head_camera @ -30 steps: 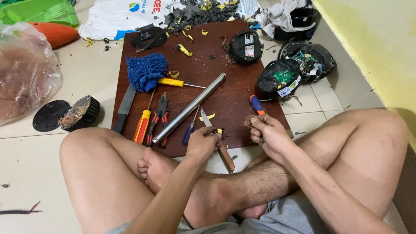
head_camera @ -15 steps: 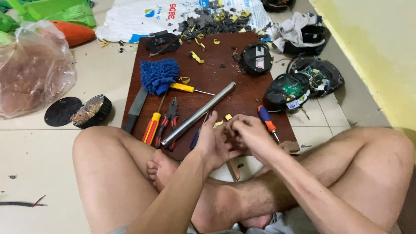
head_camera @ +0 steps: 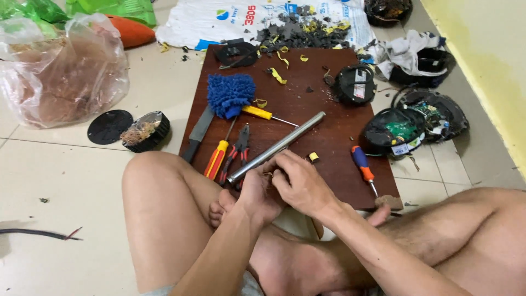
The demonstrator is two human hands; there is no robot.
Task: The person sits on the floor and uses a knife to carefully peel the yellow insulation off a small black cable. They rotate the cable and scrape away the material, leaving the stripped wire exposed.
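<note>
Sitting cross-legged, we press left hand and right hand together, fingers curled on something too small to identify. A metal tube lies touching them, pliers just left, on the brown board.

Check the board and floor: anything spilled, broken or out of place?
Yes. Dark chips and yellow scraps lie strewn over the board top edge and sack. A round black device lies opened on the floor, green circuit board exposed.

A white printed sack lies beyond the board; a clear plastic bag, perhaps holding fibres, far left.
</note>
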